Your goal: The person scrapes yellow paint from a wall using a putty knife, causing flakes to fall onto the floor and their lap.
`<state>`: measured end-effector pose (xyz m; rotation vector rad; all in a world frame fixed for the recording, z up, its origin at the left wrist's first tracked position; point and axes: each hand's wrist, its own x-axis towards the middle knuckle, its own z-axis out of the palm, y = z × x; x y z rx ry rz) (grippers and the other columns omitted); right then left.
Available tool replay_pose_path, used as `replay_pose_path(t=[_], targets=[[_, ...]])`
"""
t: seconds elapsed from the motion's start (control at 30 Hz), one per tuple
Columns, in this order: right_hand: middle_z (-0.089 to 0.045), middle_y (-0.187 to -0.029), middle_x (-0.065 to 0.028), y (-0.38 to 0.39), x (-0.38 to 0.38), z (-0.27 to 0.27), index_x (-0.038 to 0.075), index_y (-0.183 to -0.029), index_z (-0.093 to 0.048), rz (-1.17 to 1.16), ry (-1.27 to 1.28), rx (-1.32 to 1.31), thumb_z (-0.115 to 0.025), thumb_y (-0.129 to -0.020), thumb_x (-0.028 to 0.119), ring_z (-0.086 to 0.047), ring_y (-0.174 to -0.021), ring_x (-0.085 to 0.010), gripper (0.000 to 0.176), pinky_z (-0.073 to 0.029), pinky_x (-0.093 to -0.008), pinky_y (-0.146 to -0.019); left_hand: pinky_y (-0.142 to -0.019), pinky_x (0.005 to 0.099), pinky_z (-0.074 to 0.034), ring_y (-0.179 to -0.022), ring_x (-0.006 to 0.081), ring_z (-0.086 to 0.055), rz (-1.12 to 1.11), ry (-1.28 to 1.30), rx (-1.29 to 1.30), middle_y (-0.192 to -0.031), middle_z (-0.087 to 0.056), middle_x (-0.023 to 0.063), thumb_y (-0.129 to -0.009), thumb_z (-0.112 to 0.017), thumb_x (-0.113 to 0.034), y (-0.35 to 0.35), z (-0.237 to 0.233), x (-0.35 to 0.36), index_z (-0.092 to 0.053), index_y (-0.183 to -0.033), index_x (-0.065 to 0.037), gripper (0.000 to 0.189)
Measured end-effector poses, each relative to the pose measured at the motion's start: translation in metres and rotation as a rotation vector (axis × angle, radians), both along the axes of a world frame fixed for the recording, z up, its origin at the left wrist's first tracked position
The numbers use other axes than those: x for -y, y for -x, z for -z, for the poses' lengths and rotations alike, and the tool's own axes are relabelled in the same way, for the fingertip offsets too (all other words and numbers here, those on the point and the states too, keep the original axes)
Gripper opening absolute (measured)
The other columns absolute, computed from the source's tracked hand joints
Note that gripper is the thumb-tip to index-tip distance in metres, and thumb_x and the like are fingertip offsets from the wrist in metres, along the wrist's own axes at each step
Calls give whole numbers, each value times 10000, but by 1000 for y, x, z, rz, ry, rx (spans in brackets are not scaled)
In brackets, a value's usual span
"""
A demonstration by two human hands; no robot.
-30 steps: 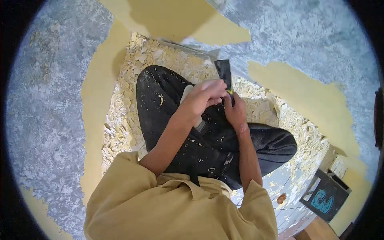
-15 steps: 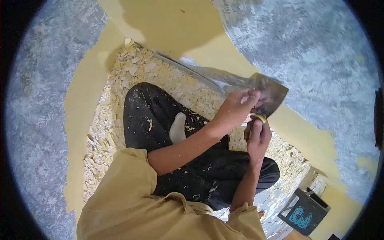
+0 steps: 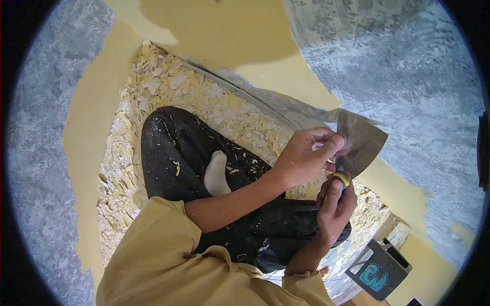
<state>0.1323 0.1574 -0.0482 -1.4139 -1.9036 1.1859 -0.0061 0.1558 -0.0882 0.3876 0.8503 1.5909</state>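
Observation:
My right hand (image 3: 337, 208) is closed around the dark handle of a wide scraper, with a yellow band (image 3: 341, 178) showing at its top. The scraper's broad metal blade (image 3: 361, 142) points up and away from me. At the blade's left edge is my left hand (image 3: 309, 158), its thumb and curled fingers pinched against the metal. Part of those fingers is hidden, and a blurry reflection shows on the blade. Both hands are above my crossed legs in dark trousers (image 3: 178, 148), which are speckled with flakes.
Yellow and white flakes (image 3: 168, 76) cover the floor around my legs. Beyond lie yellow wall patches (image 3: 229, 35) bordered by mottled grey surface (image 3: 377, 61). A dark container with a blue drawing (image 3: 380, 270) stands at lower right. A light foot (image 3: 216, 173) shows between my legs.
The scraper and both hands have shifted right and slightly down in view. More of the blade now shows, as my left thumb has slid from its face toward its left edge.

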Motion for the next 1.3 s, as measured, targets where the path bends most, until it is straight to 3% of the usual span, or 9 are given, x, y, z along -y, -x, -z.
replay_pose_path(t=[0.73,0.77,0.83,0.9,1.03,1.07,1.2,1.27,1.3], targets=[[-562,-644,-206,2,-27,-28,-60,-948,-548,-262,-74,165,-536,-909,220,-567,-563,-371,283,-433,-391,-523,-603,236,-529,-688,99,-591,-261,-21,89,-792,-629,50,-921,-548,-333,-12,-12,-5,-611,-919,-4,335],[-562,-644,-206,10,-29,-23,-60,-948,-548,-261,-71,152,-536,-909,220,-567,-563,-371,283,-433,-391,-523,-603,236,-529,-688,99,-591,-259,-18,76,-792,-629,50,-921,-548,-333,-4,-13,-5,-611,-919,-4,335],[-577,-616,-73,42,-25,-12,-34,-865,-530,-297,-488,-2,-542,-916,209,-521,-510,-186,248,-392,-301,-493,-598,232,-514,-680,118,-596,-414,-68,57,-779,-626,61,-937,-510,-348,26,-19,1,-595,-883,-19,344],[-633,-737,-162,88,-22,-35,-55,-966,-563,-423,-294,94,-567,-884,160,-604,-635,-299,230,-453,-345,-603,-594,228,-499,-672,137,-602,-547,-124,43,-766,-623,72,-952,-473,-362,55,-33,2,-578,-848,-34,360],[-633,-771,-172,92,-24,-32,-52,-997,-566,-441,-355,61,-549,-904,168,-605,-638,-307,240,-461,-353,-596,-583,249,-511,-684,134,-615,-554,-147,47,-828,-634,84,-941,-520,-293,68,-28,10,-562,-912,-32,266],[-554,-667,-260,94,-24,-36,-53,-917,-518,-422,-237,13,-574,-878,208,-556,-650,-462,270,-429,-462,-544,-592,253,-519,-707,121,-616,-491,-182,95,-844,-625,70,-934,-537,-280,67,-25,11,-557,-909,-25,257],[-583,-635,-180,48,-22,-21,-48,-951,-531,-385,-103,150,-552,-902,260,-585,-538,-343,312,-427,-380,-492,-614,243,-523,-735,103,-607,-401,-109,144,-826,-612,44,-930,-538,-310,37,-22,9,-564,-913,-13,298],[-544,-592,-59,26,-14,-17,-34,-955,-537,-180,95,-48,-504,-934,311,-509,-474,-146,347,-364,-274,-442,-634,239,-526,-762,86,-595,-180,-25,-18,-812,-602,24,-926,-546,-313,19,-10,6,-576,-923,6,320],[-544,-592,-59,20,-11,-13,-34,-955,-537,-189,89,-40,-504,-934,311,-509,-474,-146,347,-364,-274,-442,-634,239,-526,-762,86,-595,-190,-31,-11,-812,-602,24,-926,-546,-313,14,-7,4,-576,-923,6,320]])
